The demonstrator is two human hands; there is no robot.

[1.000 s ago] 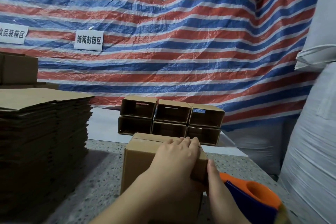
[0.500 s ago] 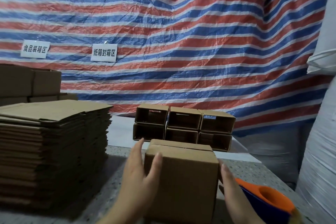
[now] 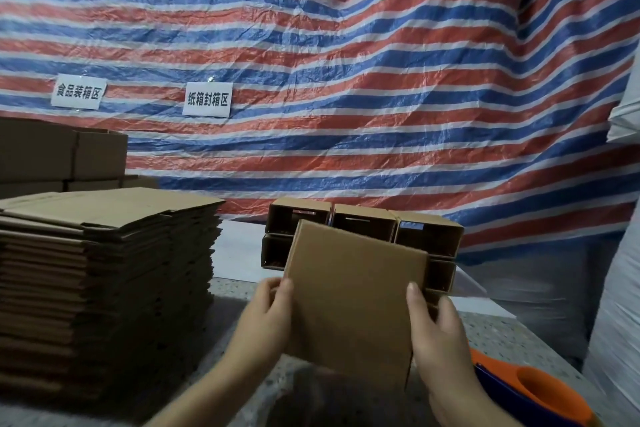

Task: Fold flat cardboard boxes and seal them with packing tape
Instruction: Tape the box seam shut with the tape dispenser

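Note:
A small folded brown cardboard box hangs in the air above the speckled table, tilted, with one plain side facing me. My left hand grips its left edge and my right hand grips its right edge, thumb on the near face. An orange and blue tape dispenser lies on the table at the lower right, beside my right wrist. A tall stack of flat cardboard blanks stands at the left.
Behind the held box, several folded boxes lie stacked in two rows with open ends toward me. More boxes sit at the far left. A striped tarp with two white signs hangs behind; white sacks crowd the right.
The box has come up off the table and tipped so a flat side faces me. Both hands shifted to its side edges. The view tilted upward.

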